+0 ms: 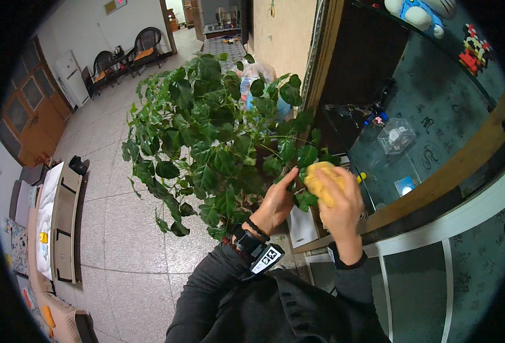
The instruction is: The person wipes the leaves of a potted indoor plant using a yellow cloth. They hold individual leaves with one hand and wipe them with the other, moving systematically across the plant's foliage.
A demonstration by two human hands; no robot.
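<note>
A large leafy green houseplant [209, 141] stands before me, its leaves spreading to both sides. My right hand [342, 201] grips a yellow cloth [327, 182], bunched up and pressed close against leaves at the plant's right side. The right hand looks slightly blurred. Beside it, my left hand [276, 203] is among the leaves with its thumb pointing up; its other fingers are mostly hidden, so whether it pinches a leaf or stem is unclear. A green leaf [306, 199] hangs between the two hands, just below the cloth.
On the right is a display cabinet with a glass shelf [389, 167], holding a clear plastic box [397, 136] and small items. White paper [302, 227] lies below my hands. A low table with drawers [67, 184] stands left on the tiled floor [128, 240]. Wicker chairs [147, 43] stand farther back.
</note>
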